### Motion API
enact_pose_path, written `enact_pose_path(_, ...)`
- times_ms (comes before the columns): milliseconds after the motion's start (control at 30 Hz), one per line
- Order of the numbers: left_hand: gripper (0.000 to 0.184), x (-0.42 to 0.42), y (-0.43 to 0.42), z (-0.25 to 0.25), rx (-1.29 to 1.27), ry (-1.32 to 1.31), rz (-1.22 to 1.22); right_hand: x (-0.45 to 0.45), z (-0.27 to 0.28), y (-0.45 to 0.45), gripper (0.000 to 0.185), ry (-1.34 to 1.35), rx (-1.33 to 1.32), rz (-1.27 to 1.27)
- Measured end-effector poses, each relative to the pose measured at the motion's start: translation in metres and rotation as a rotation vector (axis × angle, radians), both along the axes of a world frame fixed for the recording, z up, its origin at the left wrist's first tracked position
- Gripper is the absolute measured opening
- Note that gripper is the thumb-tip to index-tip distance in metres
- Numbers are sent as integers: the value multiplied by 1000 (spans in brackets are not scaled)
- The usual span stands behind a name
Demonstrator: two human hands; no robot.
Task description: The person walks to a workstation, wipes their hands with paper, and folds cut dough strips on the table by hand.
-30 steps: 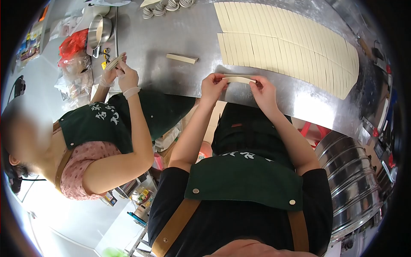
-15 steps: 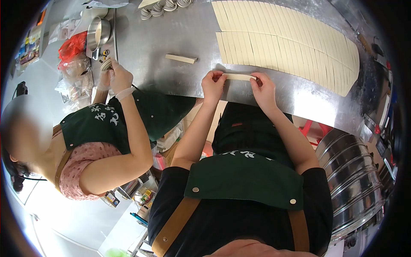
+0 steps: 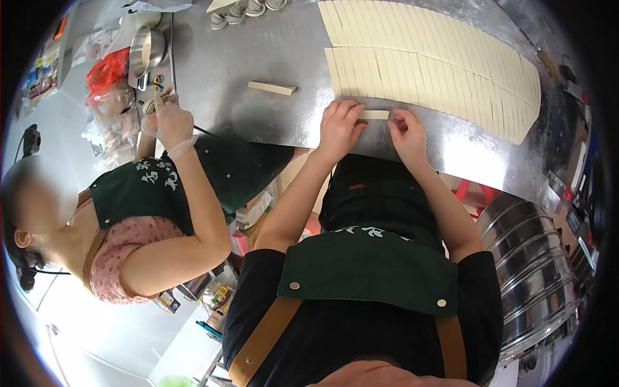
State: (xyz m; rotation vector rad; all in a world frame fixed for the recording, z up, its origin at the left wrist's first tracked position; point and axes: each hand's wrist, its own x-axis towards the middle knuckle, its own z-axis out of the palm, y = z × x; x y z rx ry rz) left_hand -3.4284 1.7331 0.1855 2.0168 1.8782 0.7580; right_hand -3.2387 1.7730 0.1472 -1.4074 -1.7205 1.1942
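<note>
A pale strip of dough (image 3: 375,115) lies level at the front of the steel table, between my two hands. My left hand (image 3: 340,131) is closed around its left end, bent fingers covering that part. My right hand (image 3: 409,133) is beside the right end, thumb and fingertips curled but apart, with a small gap to the strip. Just beyond is a large sheet of dough cut into many narrow strips (image 3: 425,68), in two rows. Off to the left lies a separate dough strip (image 3: 272,88), which looks stacked in layers.
At the left, a co-worker's gloved hands (image 3: 173,122) hold a twisted dough piece (image 3: 152,103). Several twisted dough pieces (image 3: 256,8) sit at the table's far edge. A metal bowl (image 3: 147,50) and red plastic bag (image 3: 108,71) are left; stacked metal steamers (image 3: 529,277) stand at my right.
My left hand has slid right and turned over the strip, covering more of it. My right hand has moved slightly right, off the strip's end. The co-worker's hands have shifted and lowered slightly.
</note>
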Motion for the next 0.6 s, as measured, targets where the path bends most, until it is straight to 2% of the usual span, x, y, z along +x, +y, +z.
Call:
enact_pose_path(400, 31, 18, 29, -12, -2, -13, -118, 8, -11, 9, 22, 1, 142, 37)
enact_pose_path(600, 37, 17, 35, 1, 1, -61, -117, 10, -10, 8, 21, -19, 196, 33)
